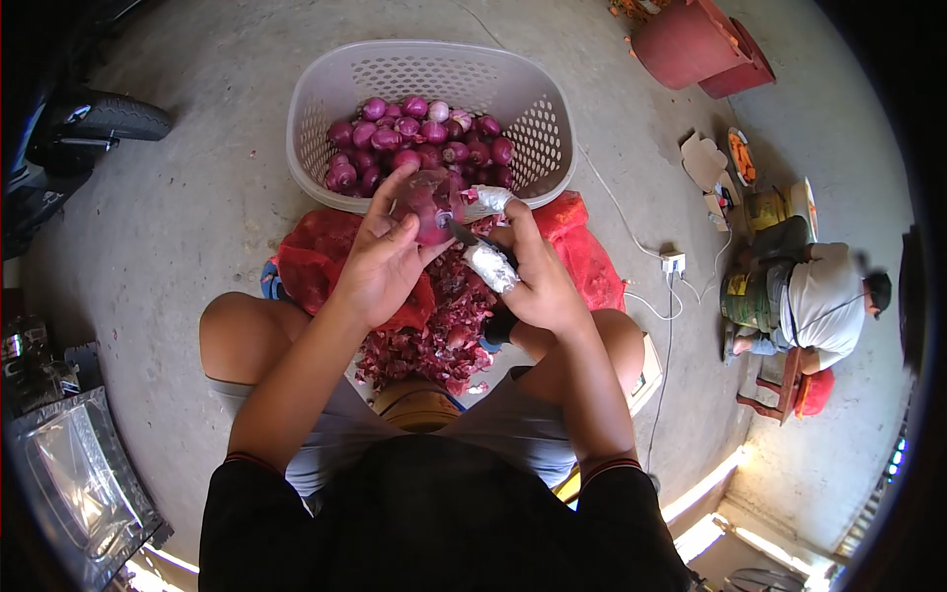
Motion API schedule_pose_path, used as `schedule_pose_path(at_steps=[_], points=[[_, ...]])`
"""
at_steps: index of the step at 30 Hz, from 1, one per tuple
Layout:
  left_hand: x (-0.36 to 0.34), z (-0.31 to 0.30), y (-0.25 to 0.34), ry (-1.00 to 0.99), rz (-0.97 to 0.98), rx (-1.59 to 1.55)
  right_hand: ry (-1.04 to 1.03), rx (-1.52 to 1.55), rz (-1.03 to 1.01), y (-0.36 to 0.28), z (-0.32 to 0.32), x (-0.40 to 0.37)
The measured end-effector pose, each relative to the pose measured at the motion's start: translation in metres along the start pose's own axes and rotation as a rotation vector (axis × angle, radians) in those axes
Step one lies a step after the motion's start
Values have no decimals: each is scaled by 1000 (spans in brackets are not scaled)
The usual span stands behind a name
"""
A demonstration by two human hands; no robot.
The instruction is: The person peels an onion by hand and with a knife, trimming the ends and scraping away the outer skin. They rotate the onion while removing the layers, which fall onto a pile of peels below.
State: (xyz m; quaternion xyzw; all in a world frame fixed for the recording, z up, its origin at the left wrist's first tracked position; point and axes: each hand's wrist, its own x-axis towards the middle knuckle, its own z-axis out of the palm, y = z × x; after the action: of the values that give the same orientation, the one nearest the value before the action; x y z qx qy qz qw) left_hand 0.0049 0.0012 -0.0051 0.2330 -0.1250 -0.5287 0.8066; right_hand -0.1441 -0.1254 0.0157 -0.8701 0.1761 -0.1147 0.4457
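Observation:
My left hand (380,266) is wrapped round a red onion (431,200), held up in front of the basket. Against the onion's right side lies the dark blade of a small knife (462,233), which my right hand (541,271) grips. White or silvery wrapping (490,266) covers the thumb and index finger of that hand. Behind the onion, a grey plastic laundry basket (306,128) holds many red onions (387,138). Below my hands, a pile of onion skins (429,345) lies between my legs, next to red mesh sacks (582,252).
A motorbike wheel (118,115) stands at the left. On the right are red tubs (686,44), a plate of orange pieces (742,156), a power socket (673,262) with cables across the floor, and a seated person (827,301) bent over a bucket (748,301).

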Motion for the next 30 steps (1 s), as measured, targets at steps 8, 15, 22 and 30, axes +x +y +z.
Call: schedule_pose_path(at_steps=[8, 15, 22, 30], points=[[1, -3, 3, -62, 11, 35, 15, 145, -17, -2, -10, 2], [4, -8, 4, -103, -10, 22, -93, 192, 99, 1, -6, 1], [2, 2, 12, -47, -178, -37, -107, 229, 57, 2, -8, 4], [2, -7, 4, 34, -129, 110, -61, 10, 19, 4, -10, 2]])
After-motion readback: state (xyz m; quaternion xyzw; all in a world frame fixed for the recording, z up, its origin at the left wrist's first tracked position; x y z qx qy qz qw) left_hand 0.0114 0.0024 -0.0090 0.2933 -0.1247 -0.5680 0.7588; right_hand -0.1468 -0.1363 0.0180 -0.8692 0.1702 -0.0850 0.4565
